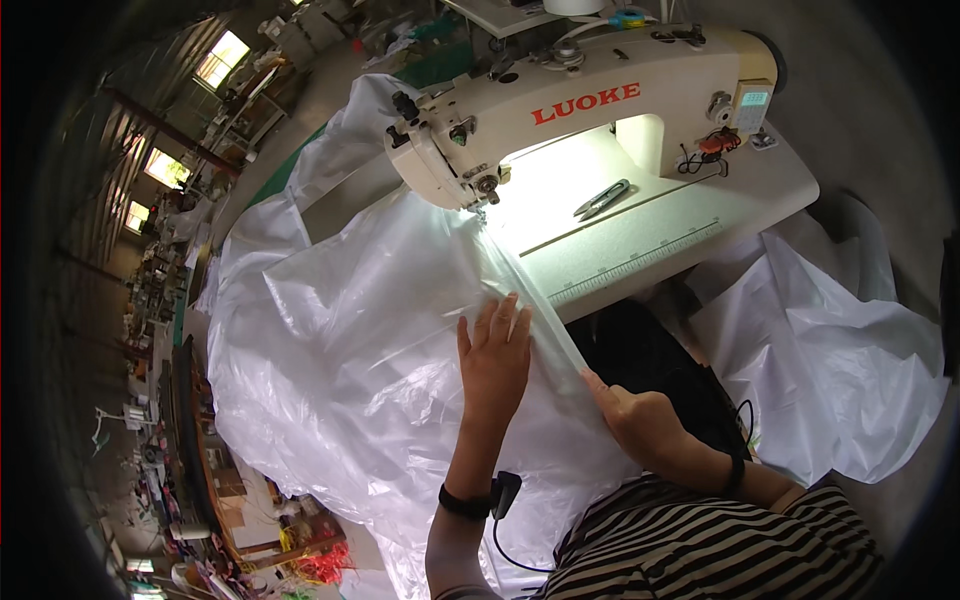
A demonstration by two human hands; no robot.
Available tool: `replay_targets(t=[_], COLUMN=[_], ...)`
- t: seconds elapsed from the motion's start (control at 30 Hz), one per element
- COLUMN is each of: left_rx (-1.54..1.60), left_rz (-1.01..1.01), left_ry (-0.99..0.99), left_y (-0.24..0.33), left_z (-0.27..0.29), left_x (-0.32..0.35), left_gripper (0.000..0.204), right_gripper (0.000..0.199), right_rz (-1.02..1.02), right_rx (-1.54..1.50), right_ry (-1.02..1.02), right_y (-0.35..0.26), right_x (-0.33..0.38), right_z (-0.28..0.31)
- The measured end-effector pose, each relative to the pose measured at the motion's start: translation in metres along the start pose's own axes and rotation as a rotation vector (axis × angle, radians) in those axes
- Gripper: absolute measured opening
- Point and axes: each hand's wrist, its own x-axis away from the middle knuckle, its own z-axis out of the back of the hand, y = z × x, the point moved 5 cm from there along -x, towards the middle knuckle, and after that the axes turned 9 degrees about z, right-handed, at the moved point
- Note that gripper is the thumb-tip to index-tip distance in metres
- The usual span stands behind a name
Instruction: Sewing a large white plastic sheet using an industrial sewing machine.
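One grip, the right hand [640, 425], pinches the long, straight edge of a big, shiny white sheet [340, 310], thumb and curled fingers brought together on it; the other, the left hand [495, 350], lies palm down on the same sheet a little farther off, its fingers slightly spread. That sheet spills over the left and near side of the scene in loose creases, and its edge runs away from the person, up to the needle end of a cream-coloured sewing machine [600, 95]. Light from under the machine's arm falls brightly on the pale worktop [540, 262], where a pair of thread snips [603, 199] lies just right of the needle and a printed ruler scale follows the near edge. Over by the machine's right end sit a small lit display [753, 98] and, below it, a red-orange thing with black cord [712, 145]. More white sheeting [830, 350] hangs in folds on the right. Nearest of all is the person's black-and-white striped top [720, 540], with a dark band on each wrist. Off to the left the workshop stretches away, cluttered, past bright windows [222, 58], with a red tangle [325, 565] low on the near side.
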Motion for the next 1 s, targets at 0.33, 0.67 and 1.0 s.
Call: replay_targets(t=[0.33,0.67,1.0], left_rx=[0.012,-0.156,-0.123], left_rz=[-0.203,0.384,0.444], left_ry=[-0.164,-0.298,-0.314], left_y=[0.006,-0.125,-0.187], left_z=[-0.006,-0.011,-0.044], left_x=[0.01,0.015,-0.072], left_gripper=[0.041,0.054,0.051], right_gripper=[0.056,0.058,0.047], right_rz=[-0.009,0.082,0.03], right_rx=[0.125,0.211,0.061], right_ry=[-0.029,-0.006,-0.02], right_y=[0.006,-0.01,0.036], right_x=[-0.002,-0.062,-0.173], right_z=[-0.017,-0.043,-0.047])
